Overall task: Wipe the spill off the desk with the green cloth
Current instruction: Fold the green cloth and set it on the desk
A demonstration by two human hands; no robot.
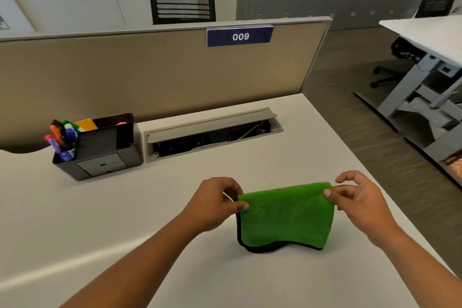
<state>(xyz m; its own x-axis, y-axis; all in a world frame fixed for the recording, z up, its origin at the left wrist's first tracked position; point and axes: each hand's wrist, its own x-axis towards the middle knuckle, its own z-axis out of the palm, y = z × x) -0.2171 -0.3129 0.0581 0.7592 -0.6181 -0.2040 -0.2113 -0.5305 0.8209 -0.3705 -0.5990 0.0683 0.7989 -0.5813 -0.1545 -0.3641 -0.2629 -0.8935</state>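
The green cloth [285,217] with a black hem hangs folded above the white desk [100,227], its lower edge near or on the surface. My left hand [215,204] pinches its upper left corner. My right hand [357,201] pinches the upper right corner between thumb and forefinger, the other fingers spread. I see no spill on the desk; whatever lies under the cloth is hidden.
A black desk organizer [100,147] with several markers stands at the back left. Beside it is an open cable tray [212,135] set into the desk. A tan partition [150,70] labelled 009 backs the desk. The desk's right edge drops to the floor.
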